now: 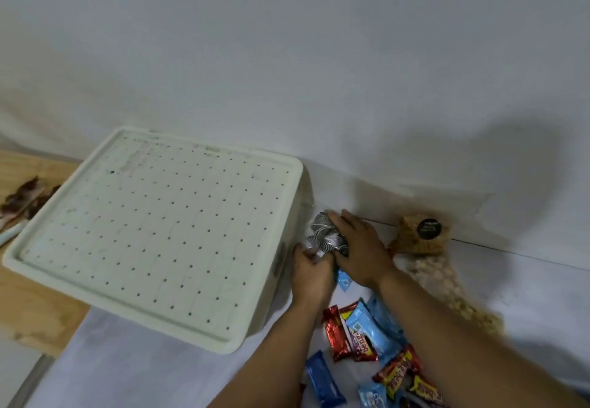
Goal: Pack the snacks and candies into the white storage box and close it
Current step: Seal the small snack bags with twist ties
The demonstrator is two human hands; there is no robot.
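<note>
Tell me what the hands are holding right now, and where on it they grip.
Both hands hold a black-and-white patterned packet beside the white storage box: the right hand covers its right side, the left hand pinches its lower left end.

Both hands [335, 257] on silver packet [327, 237]

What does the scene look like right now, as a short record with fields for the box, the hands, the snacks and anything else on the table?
box: white storage box, lid on, left of the hands
left hand: grips the near end of the black and silver packet
right hand: lies over that packet, fingers curled on it
snacks: red wrappers and blue wrappers loose on the white cloth, none packed yet
else: bag of nuts by the wall
</note>
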